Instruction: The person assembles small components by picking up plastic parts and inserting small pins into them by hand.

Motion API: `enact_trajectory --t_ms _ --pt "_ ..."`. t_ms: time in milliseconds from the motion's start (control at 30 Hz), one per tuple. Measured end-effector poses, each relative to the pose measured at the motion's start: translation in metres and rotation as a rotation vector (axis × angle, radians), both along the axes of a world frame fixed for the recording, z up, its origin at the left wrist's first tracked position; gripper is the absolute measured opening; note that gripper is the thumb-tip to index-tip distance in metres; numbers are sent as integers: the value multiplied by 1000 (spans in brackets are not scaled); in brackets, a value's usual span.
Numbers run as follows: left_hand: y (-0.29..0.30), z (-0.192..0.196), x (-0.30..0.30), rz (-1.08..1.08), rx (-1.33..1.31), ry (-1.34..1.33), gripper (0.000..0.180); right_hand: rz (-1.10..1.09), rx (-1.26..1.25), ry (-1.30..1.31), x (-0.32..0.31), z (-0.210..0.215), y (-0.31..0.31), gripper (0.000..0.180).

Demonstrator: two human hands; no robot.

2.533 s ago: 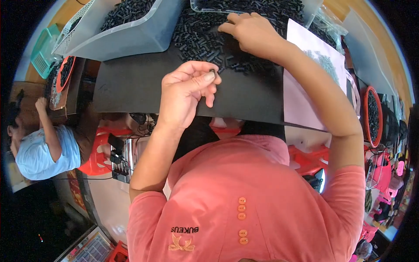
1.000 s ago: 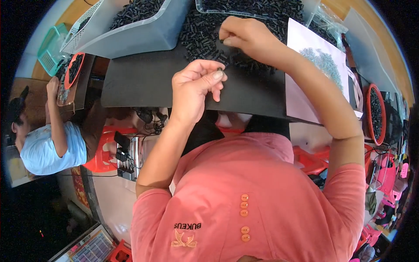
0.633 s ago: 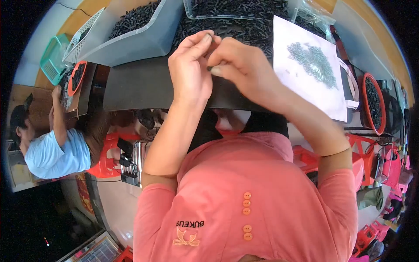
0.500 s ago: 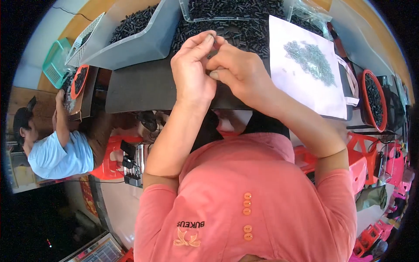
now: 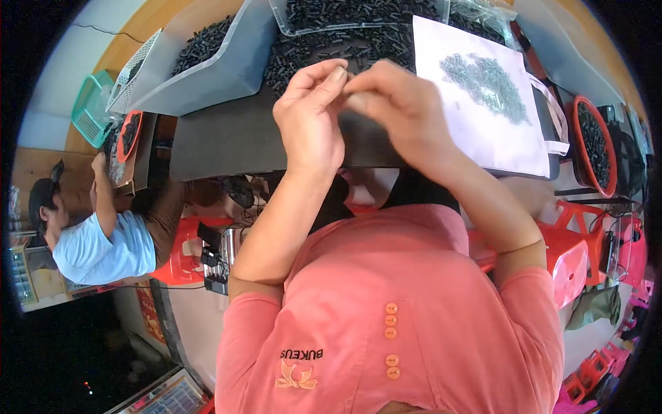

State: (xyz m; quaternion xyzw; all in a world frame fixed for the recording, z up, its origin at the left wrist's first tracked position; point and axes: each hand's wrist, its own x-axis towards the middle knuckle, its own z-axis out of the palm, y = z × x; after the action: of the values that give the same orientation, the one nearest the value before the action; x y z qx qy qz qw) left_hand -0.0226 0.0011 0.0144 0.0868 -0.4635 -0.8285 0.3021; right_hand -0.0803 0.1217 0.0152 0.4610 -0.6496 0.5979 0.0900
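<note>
Above the dark table (image 5: 217, 145), my left hand (image 5: 308, 110) is closed, its thumb and forefinger pinched together at the tips. My right hand (image 5: 410, 110) meets it there with bent fingers, slightly smeared by motion. Whatever they pinch is too small and too hidden to name. Just beyond the hands lies a spread of short black tube-like pieces (image 5: 293, 65). To the right, a pale cloth bag (image 5: 452, 141) lies flat, with a heap of small clear greenish pieces (image 5: 486, 86) on it.
A translucent bin (image 5: 231, 79) of black pieces stands at the left, another bin (image 5: 358, 30) at the back. A red basket (image 5: 609, 186) of black pieces is far right. A person (image 5: 107, 245) in light blue sits at the left near a green basket (image 5: 86, 114).
My right hand has drawn a little to the right and its fingers have shifted. My left hand keeps its pinch, slightly lower. The whole view has shifted slightly.
</note>
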Motion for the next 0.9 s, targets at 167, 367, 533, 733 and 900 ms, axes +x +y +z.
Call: enact_trajectory --t_ms 167,367,533,733,900 --pt "4 -4 10 -164 -37 -104 16 16 -35 -414 -22 2 12 13" --pt "12 3 14 -221 -98 -204 16 138 -118 -544 -21 -6 12 12" --pt "11 3 16 -217 -143 -218 16 140 -81 -609 -19 -6 13 10" --pt "12 2 18 -195 -183 -220 15 146 -106 -612 -15 -11 12 11" --pt "12 -1 20 -178 -212 -223 13 99 -71 -534 -12 -14 16 12"
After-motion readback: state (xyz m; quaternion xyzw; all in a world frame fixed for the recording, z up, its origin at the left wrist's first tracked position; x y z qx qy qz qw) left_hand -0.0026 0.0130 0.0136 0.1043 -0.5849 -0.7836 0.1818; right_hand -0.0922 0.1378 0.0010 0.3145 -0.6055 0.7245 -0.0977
